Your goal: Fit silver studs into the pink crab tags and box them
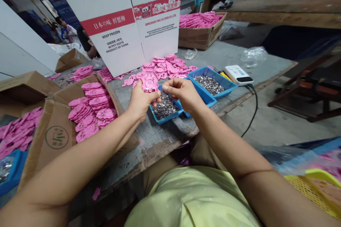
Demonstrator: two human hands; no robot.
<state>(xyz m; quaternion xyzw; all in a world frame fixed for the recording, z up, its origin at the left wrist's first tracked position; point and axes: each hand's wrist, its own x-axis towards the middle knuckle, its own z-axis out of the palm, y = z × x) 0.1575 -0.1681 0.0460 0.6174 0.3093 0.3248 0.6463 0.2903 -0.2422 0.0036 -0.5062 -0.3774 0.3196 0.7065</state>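
Nearest, with twelve o'clock straight ahead of the person, the left hand (140,101) has the near end of a flat pink piece (149,80) gripped firmly between thumb and fingers. The piece is tilted up, its long axis running roughly six to twelve o'clock and its hollow face turned back toward the person. A few shiny dots show along its lower edge, by the thumb.

The right hand (185,94) lies at about four o'clock from the piece, fingertips just beside it but apart; the left is the nearer hand, already holding it. The right thumb and forefinger are pinched nearly or fully together; whether a small bit sits between them I cannot tell.

Below both hands, at five o'clock from the piece, is a blue tray (170,118) of silvery metal bits (164,107). A carton (57,133) of stacked pink pieces stands at ten o'clock. Farther off, past the held piece toward one o'clock, lies a loose pink pile (170,64), beside a tall white box (112,56).
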